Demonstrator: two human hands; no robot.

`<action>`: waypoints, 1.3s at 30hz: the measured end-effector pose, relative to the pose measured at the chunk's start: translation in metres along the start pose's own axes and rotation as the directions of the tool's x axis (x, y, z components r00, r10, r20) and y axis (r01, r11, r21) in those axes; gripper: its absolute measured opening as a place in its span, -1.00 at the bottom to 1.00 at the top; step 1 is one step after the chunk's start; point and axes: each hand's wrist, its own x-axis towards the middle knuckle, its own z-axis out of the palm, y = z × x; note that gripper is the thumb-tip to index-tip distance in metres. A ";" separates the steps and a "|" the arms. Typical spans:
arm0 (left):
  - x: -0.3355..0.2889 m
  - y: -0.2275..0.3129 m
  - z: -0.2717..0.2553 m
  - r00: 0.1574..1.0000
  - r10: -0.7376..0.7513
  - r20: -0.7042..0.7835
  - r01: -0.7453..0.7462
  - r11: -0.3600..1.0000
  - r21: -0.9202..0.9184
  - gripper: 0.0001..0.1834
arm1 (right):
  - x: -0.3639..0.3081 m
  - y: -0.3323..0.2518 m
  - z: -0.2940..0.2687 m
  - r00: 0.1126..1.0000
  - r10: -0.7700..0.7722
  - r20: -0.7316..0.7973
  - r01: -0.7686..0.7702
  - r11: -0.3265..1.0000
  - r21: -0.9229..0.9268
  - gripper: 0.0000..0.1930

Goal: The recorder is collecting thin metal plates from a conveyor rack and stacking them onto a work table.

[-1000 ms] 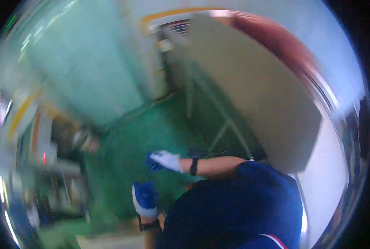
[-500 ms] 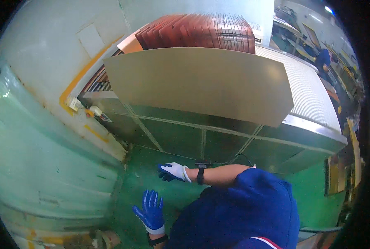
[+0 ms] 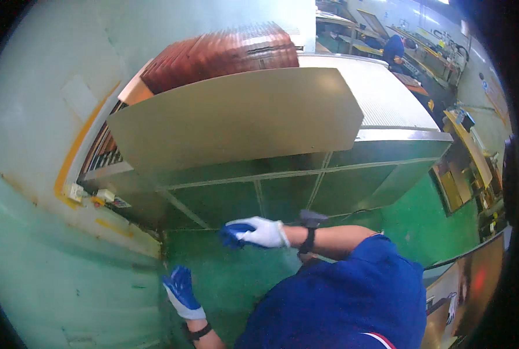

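My left hand (image 3: 182, 292), in a blue-coated glove with a white cuff, is at the lower left over the green floor. Its fingers are stretched out and hold nothing. Further up, my right hand (image 3: 253, 232) wears a matching glove, fingers loosely bent and slightly blurred, with nothing visible in it. It is nearest the front of a long metal conveyor (image 3: 288, 186). A large flat greyish-beige panel (image 3: 236, 116) leans on top and juts over the front edge. Neither hand touches it. Behind it stands a row of upright reddish-brown sheets (image 3: 224, 52).
Rollers at the left and a pale ribbed bed (image 3: 381, 99) at the right show on the conveyor. Translucent plastic sheeting (image 3: 67, 262) hangs at left. A small control box (image 3: 105, 196) sits by the wall. A co-worker (image 3: 393, 49) is far right, near leaning boards (image 3: 469, 145).
The view has turned to the right, so the conveyor and panel sit further left. My left hand has moved left and tilted; the right hand's fingers have bent a little more.
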 end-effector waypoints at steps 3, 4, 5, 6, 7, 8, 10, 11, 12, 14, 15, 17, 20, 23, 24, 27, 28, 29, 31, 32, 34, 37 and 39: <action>0.011 0.029 0.101 0.897 0.277 0.344 -0.340 0.930 0.137 -0.46 | -0.051 -0.082 -0.060 0.911 -0.402 -0.095 0.367 0.894 -0.258 -0.47; 0.004 0.041 0.143 0.853 0.333 0.402 -0.418 0.897 0.144 -0.49 | -0.074 -0.103 -0.086 0.858 -0.508 -0.074 0.476 0.841 -0.258 -0.44; -0.005 0.048 0.183 0.740 0.442 0.507 -0.587 0.793 0.166 -0.49 | -0.096 -0.121 -0.112 0.826 -0.555 -0.103 0.505 0.807 -0.305 -0.42; -0.014 0.055 0.223 0.603 0.517 0.608 -0.733 0.660 0.166 -0.49 | -0.119 -0.138 -0.139 0.790 -0.599 -0.127 0.529 0.772 -0.351 -0.41; -0.024 0.062 0.266 0.522 0.531 0.667 -0.794 0.588 0.153 -0.50 | -0.142 -0.154 -0.169 0.779 -0.609 -0.149 0.516 0.758 -0.399 -0.42; -0.032 0.065 0.311 0.439 0.539 0.719 -0.849 0.511 0.135 -0.50 | -0.163 -0.165 -0.202 0.768 -0.619 -0.165 0.503 0.742 -0.444 -0.43; -0.031 0.062 0.408 0.371 0.510 0.776 -0.892 0.428 0.145 -0.49 | -0.200 -0.176 -0.271 0.764 -0.571 -0.301 0.383 0.777 -0.500 -0.43; -0.021 0.069 0.449 0.297 0.447 0.843 -0.938 0.303 0.169 -0.48 | -0.213 -0.179 -0.305 0.748 -0.571 -0.338 0.382 0.787 -0.484 -0.43; -0.004 0.076 0.486 0.244 0.367 0.898 -0.966 0.177 0.190 -0.46 | -0.222 -0.177 -0.342 0.739 -0.564 -0.369 0.380 0.801 -0.463 -0.44; 0.021 0.072 0.568 0.552 0.364 0.750 -0.720 0.662 0.209 -0.44 | -0.246 -0.168 -0.424 0.751 -0.568 -0.336 0.372 0.785 -0.496 -0.41; 0.041 0.080 0.600 0.664 0.317 0.677 -0.666 0.662 0.344 -0.41 | -0.259 -0.174 -0.456 0.788 -0.530 -0.312 0.312 0.782 -0.539 -0.38; 0.102 0.087 0.651 0.819 0.264 0.510 -0.543 0.644 0.539 -0.41 | -0.273 -0.177 -0.514 0.795 -0.443 -0.415 0.189 0.830 -0.525 -0.37; 0.148 0.076 0.688 0.919 0.089 0.383 -0.357 0.596 0.719 -0.50 | -0.298 -0.176 -0.590 0.773 -0.435 -0.462 0.173 0.845 -0.506 -0.42; 0.175 0.062 0.709 0.980 0.120 0.158 -0.198 0.500 0.843 -0.36 | -0.303 -0.186 -0.638 0.803 -0.379 -0.460 0.118 0.858 -0.500 -0.47; 0.161 0.041 0.735 0.994 0.077 0.079 -0.108 0.548 0.830 -0.15 | -0.307 -0.184 -0.654 0.807 -0.333 -0.488 0.061 0.869 -0.491 -0.49; 0.180 0.033 0.738 0.982 0.107 0.155 -0.188 0.612 0.768 -0.16 | -0.307 -0.181 -0.675 0.807 -0.326 -0.493 0.038 0.861 -0.507 -0.51; 0.188 0.031 0.732 0.975 0.117 0.189 -0.219 0.641 0.735 -0.16 | -0.309 -0.185 -0.679 0.821 -0.292 -0.490 0.007 0.864 -0.504 -0.51; 0.197 0.029 0.725 0.965 0.138 0.224 -0.258 0.668 0.698 -0.16 | -0.305 -0.183 -0.684 0.837 -0.297 -0.460 0.034 0.867 -0.498 -0.51; 0.211 0.035 0.712 0.936 0.196 0.293 -0.341 0.713 0.613 -0.16 | -0.291 -0.184 -0.685 0.856 -0.263 -0.446 0.011 0.870 -0.492 -0.51; 0.217 0.034 0.711 0.933 0.203 0.297 -0.349 0.712 0.610 -0.16 | -0.288 -0.186 -0.685 0.865 -0.216 -0.453 -0.040 0.871 -0.490 -0.50; 0.220 0.033 0.706 0.953 0.138 0.268 -0.276 0.760 0.588 -0.10 | -0.280 -0.189 -0.688 0.864 -0.201 -0.461 -0.064 0.865 -0.498 -0.49; 0.160 0.012 0.757 0.985 0.024 0.170 -0.132 0.742 0.657 0.01 | -0.261 -0.178 -0.706 0.879 -0.190 -0.437 -0.062 0.864 -0.501 -0.45; 0.179 0.025 0.746 0.984 -0.066 0.163 -0.055 0.766 0.640 0.01 | -0.237 -0.182 -0.706 0.894 -0.214 -0.393 -0.030 0.847 -0.530 -0.45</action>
